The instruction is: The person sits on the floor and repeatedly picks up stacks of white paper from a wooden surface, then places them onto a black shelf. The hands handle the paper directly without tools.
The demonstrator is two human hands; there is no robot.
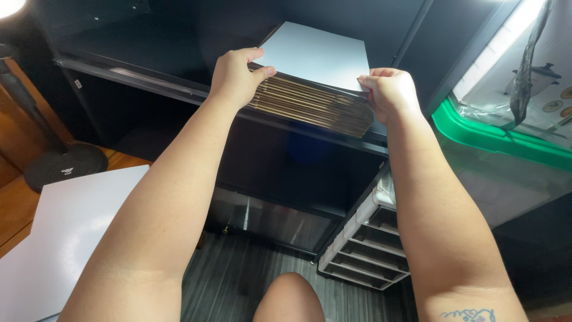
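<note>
upper centre of the frame: both hands clamp a stack of flattened cardboard sheets (316, 89), white face up, on the edge of a black shelf (143, 77). the left hand (235, 77) has its fingers curled tight on the stack's left end, thumb on top; the right hand (390, 92) pinches the right corner. the stack looks mid-handling, half over the shelf lip, and any further move calls for a level, two-handed grip. a white board (65, 238) lies lower left, a green-lidded bin (494, 140) at right.
</note>
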